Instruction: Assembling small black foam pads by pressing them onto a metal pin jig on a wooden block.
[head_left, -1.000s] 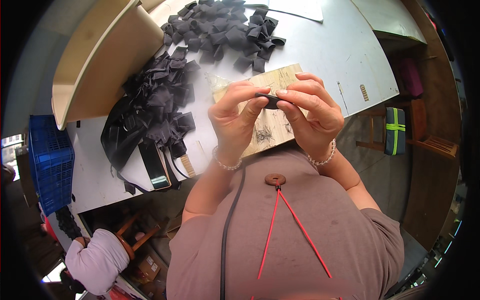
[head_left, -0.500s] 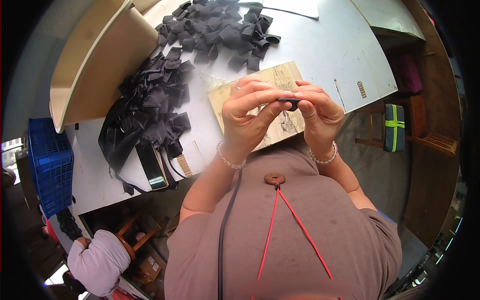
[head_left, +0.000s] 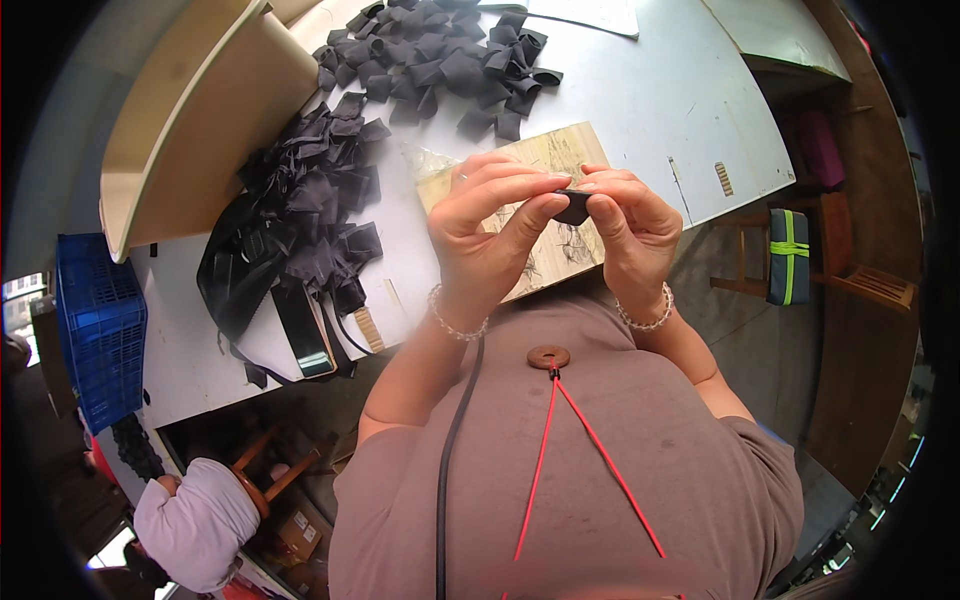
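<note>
Between the fingertips of both hands is a small black fabric piece (head_left: 573, 207), held up above a wooden board (head_left: 562, 150). My left hand (head_left: 492, 207) pinches its left end with thumb and fingers; my right hand (head_left: 632, 218) pinches its right end. Part of the piece is hidden behind the fingers. The board lies slanted on the white table, with dark marks on its surface. Left of the board is a heap of flat black fabric pieces (head_left: 320, 190). Farther back spreads a pile of black fabric loops (head_left: 440, 60).
A tan curved panel (head_left: 190, 130) stands at the table's left, with a blue plastic crate (head_left: 98, 330) beyond it. A phone-like dark slab (head_left: 303, 335) lies near the front edge. A person in a pale top (head_left: 200, 525) is at lower left. Wooden stools stand at right.
Both hands have shifted slightly left. The black piece has turned, and more of its flat face shows between the fingertips.
</note>
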